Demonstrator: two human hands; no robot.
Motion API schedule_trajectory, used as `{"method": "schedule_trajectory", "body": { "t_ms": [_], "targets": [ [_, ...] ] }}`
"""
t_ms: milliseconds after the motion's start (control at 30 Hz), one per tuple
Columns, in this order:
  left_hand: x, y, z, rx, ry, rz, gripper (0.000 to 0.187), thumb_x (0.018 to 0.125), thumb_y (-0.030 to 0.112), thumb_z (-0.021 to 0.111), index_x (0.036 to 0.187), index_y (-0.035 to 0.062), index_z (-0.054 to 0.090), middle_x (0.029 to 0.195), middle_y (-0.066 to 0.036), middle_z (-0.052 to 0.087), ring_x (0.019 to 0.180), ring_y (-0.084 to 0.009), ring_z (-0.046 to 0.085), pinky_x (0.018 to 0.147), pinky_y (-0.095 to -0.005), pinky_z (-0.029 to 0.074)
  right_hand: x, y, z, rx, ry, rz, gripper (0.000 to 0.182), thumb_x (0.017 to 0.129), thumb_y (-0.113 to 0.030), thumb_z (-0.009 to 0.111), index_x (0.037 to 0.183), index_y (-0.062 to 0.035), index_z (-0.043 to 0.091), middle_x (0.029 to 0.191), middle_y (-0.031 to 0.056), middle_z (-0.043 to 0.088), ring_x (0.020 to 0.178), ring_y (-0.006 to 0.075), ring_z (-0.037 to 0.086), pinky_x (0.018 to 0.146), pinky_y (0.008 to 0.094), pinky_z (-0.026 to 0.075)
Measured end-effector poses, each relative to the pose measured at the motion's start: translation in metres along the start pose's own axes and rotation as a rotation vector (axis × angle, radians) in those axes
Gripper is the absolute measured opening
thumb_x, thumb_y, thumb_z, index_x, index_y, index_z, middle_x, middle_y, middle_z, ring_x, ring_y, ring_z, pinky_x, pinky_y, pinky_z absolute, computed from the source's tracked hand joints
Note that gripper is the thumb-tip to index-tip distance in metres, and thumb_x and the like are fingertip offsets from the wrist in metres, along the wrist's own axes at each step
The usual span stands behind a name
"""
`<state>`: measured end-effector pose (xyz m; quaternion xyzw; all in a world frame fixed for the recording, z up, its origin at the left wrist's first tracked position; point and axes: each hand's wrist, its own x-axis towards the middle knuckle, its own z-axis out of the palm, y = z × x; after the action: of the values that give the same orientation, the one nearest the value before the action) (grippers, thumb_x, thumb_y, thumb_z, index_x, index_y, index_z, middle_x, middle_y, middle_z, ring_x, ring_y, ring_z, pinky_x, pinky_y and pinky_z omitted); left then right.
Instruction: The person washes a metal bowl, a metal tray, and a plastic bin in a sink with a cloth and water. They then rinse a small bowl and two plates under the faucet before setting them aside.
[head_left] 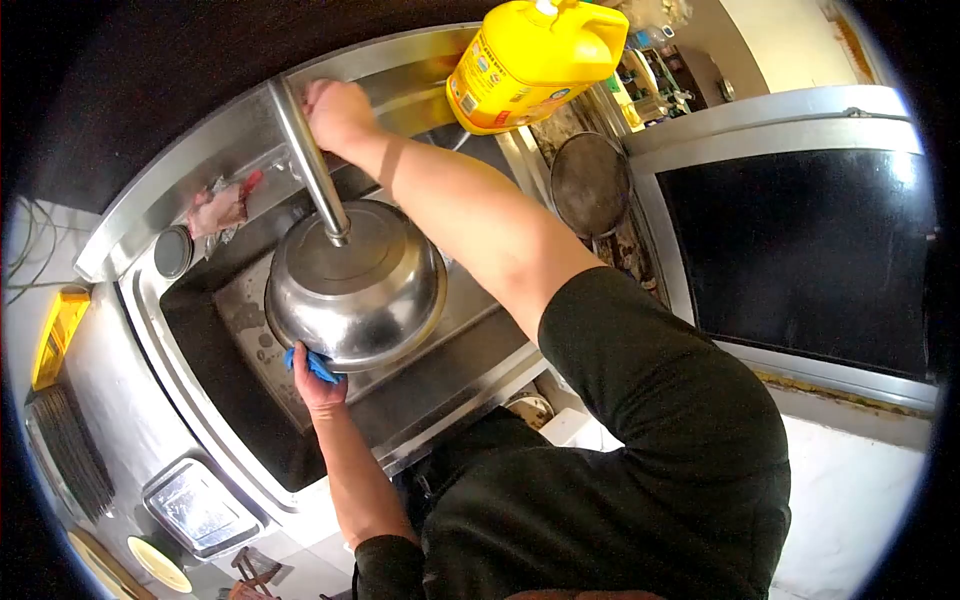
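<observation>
An upside-down stainless steel bowl [400, 305] is over the sink [240, 325], its base facing up beneath the metal faucet spout [312, 165]. My left hand [322, 392] is closed at the bowl's near rim, with a bunched blue cloth [318, 366] pressed between fingers and metal. My right hand [340, 115] reaches across to the back ledge beside the upper end of the spout. Its fingers are curled there, and what they grip is hidden. No water stream is visible at the spout's mouth.
A yellow jug [530, 70] stands at the sink's back right corner. Right of the sink are a round dark pan-like disc [590, 185] and a metal-framed dark panel [800, 250]. A crumpled pinkish rag [220, 210] and round tin [173, 252] sit left; a metal tray [200, 505] lies lower left.
</observation>
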<state>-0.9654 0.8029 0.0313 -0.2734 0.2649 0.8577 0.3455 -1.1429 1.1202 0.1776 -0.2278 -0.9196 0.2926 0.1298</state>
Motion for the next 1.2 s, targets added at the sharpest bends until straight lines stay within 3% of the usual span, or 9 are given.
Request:
{"method": "schedule_trajectory", "body": {
  "t_ms": [267,300,367,433,533,667,733,967,1200],
  "targets": [
    [0.000,0.002,0.021,-0.158,-0.031,-0.040,0.040,0.092,0.033,0.053,0.123,0.0085,0.055,0.123,-0.005,0.060,0.112,-0.0244,0.056,0.097,-0.0435,0.044,-0.065,0.072,-0.008,0.188,0.003,0.029,0.030,0.083,-0.030,0.062,0.092,-0.0017,0.065,0.082,0.0184,0.066,0.081,0.0356,0.063,0.073,0.0413,0.050],
    [0.001,0.000,0.025,-0.188,-0.020,-0.038,0.039,0.092,0.033,0.053,0.123,0.0087,0.055,0.122,-0.005,0.060,0.112,-0.0244,0.056,0.096,-0.0432,0.044,-0.102,0.067,-0.025,0.344,-0.001,0.104,0.032,0.082,-0.029,0.065,0.097,-0.0002,0.063,0.090,0.0191,0.065,0.086,0.0341,0.063,0.077,0.0406,0.049],
    [0.003,-0.004,0.031,-0.251,0.005,-0.028,0.037,0.092,0.032,0.052,0.121,0.0091,0.056,0.121,-0.005,0.061,0.110,-0.0242,0.057,0.095,-0.0428,0.045,-0.172,0.097,-0.024,-0.108,0.178,0.100,0.050,0.081,-0.031,0.069,0.118,-0.0007,0.054,0.117,0.0179,0.055,0.112,0.0309,0.050,0.095,0.0415,0.041],
    [0.007,-0.011,0.040,-0.288,0.028,-0.006,0.035,0.093,0.033,0.050,0.119,0.0104,0.057,0.117,-0.003,0.062,0.107,-0.0232,0.058,0.093,-0.0409,0.044,-0.228,0.102,-0.020,-0.037,0.295,0.495,0.057,0.082,-0.036,0.067,0.123,-0.0002,0.049,0.122,0.0180,0.050,0.116,0.0313,0.045,0.097,0.0428,0.038],
    [-0.002,-0.016,0.077,-0.222,0.216,-0.016,0.032,0.093,0.033,0.050,0.117,0.0135,0.058,0.115,-0.001,0.063,0.102,-0.0197,0.057,0.093,-0.0377,0.038,-0.239,0.065,-0.030,1.178,0.098,1.259,0.050,0.088,-0.044,0.060,0.117,-0.0037,0.053,0.115,0.0123,0.055,0.104,0.0254,0.053,0.084,0.0403,0.046],
    [-0.017,-0.031,0.126,-0.091,0.139,0.006,0.019,0.094,0.030,0.054,0.100,0.0135,0.060,0.092,0.000,0.061,0.080,-0.0161,0.059,0.072,-0.0368,0.048,-0.214,0.056,-0.016,1.490,0.128,1.064,0.023,0.097,-0.026,0.046,0.101,-0.0050,0.054,0.081,0.0054,0.060,0.062,0.0174,0.056,0.044,0.0273,0.043],
    [-0.019,-0.040,0.139,0.006,0.127,0.008,0.017,0.091,0.030,0.061,0.088,0.0136,0.059,0.072,0.003,0.053,0.062,-0.0110,0.052,0.065,-0.0345,0.050,-0.199,0.057,-0.033,1.539,0.201,1.044,0.022,0.098,-0.022,0.041,0.101,-0.0041,0.054,0.087,0.0072,0.060,0.070,0.0179,0.058,0.054,0.0288,0.048],
    [-0.050,-0.043,0.109,0.546,-0.033,-0.010,0.045,0.088,0.038,0.064,0.108,-0.0019,0.057,0.093,-0.006,0.063,0.077,-0.0154,0.060,0.070,-0.0313,0.051,-0.235,0.111,-0.054,1.650,0.312,1.029,0.027,0.101,-0.025,0.034,0.091,-0.0075,0.051,0.079,0.0048,0.053,0.068,0.0198,0.052,0.064,0.0384,0.049],
    [-0.080,0.017,-0.022,0.396,0.367,-0.033,0.050,0.089,0.047,0.059,0.107,0.0007,0.058,0.092,-0.010,0.065,0.079,-0.0220,0.065,0.069,-0.0369,0.054,-0.240,0.065,-0.018,1.541,-0.081,0.967,0.027,0.097,-0.034,0.049,0.105,-0.0099,0.058,0.083,0.0038,0.058,0.071,0.0192,0.057,0.061,0.0394,0.053]
  ]
}}
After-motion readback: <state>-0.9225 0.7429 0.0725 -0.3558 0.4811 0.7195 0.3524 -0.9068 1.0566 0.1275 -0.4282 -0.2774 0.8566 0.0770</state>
